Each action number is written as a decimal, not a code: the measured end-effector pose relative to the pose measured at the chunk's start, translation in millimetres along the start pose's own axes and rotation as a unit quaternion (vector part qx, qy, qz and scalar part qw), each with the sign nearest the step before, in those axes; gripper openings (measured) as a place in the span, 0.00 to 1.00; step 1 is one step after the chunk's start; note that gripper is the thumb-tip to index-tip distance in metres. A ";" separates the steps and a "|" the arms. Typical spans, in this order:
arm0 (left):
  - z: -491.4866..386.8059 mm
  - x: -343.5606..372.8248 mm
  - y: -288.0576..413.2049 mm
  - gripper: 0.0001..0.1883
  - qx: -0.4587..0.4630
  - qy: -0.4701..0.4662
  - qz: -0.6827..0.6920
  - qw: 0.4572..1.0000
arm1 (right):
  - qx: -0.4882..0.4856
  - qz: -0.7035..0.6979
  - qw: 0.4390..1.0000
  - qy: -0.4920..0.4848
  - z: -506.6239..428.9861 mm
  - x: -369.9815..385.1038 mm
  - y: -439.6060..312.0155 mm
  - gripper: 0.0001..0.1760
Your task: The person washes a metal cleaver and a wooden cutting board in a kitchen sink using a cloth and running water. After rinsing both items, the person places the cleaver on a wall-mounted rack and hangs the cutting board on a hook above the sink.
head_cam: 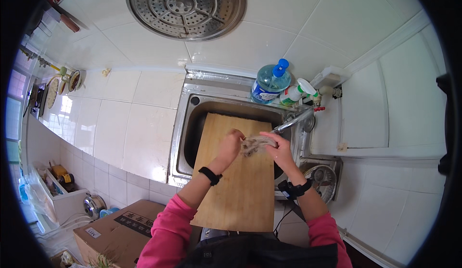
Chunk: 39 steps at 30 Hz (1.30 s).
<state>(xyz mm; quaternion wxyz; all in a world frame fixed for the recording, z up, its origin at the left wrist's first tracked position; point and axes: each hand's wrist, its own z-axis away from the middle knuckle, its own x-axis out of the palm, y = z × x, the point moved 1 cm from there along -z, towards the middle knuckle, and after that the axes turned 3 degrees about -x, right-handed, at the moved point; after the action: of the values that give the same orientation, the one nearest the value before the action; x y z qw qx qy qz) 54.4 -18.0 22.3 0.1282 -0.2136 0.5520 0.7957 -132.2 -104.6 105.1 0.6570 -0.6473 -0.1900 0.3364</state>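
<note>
Both hands are over a wooden cutting board (234,196), which lies across the stainless steel sink (180,123) and reaches towards my body. My left hand (230,148) pinches the left end of a crumpled, grey-brown, cloth-like bundle (254,144). Around the bundle's right end curl the fingers of my right hand (282,152). The bundle is blurred, and its exact material cannot be made out. Just behind my right hand, the metal faucet spout (294,120) slants down over the board's right edge.
A large blue-capped bottle (270,84) and a spray bottle (292,94) stand on the sink's back ledge. A perforated steel steamer plate (180,6) is against the tiled wall. Right of the sink sits a bowl (321,185). At lower left is a cardboard box (115,228).
</note>
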 end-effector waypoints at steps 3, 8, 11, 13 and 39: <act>0.1 -6.5 7.1 0.22 -0.015 0.038 0.050 0.998 | -0.001 -0.029 0.999 0.018 4.4 0.0 -2.6 0.24; 16.4 21.8 33.1 0.20 0.187 0.197 -0.144 0.951 | -0.013 -0.011 0.999 -0.041 13.6 -6.1 -6.9 0.23; -1.3 24.8 23.7 0.20 0.098 0.074 -0.166 0.978 | -0.021 0.010 0.999 -0.034 17.9 -18.9 -5.3 0.21; -12.3 23.5 20.2 0.16 0.047 0.105 -0.021 0.993 | 0.010 -0.014 1.000 -0.011 20.0 -28.8 -0.4 0.21; 32.4 -3.2 70.2 0.10 0.147 0.131 0.090 0.976 | -0.079 0.315 0.943 0.070 -79.9 -77.9 130.2 0.22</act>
<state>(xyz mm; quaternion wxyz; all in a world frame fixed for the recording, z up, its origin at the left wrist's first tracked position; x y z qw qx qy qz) 19.9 -12.8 91.5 0.0127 -0.2449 0.6917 0.6792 -157.6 -224.3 -15.0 0.4762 -0.7458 0.0445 0.4638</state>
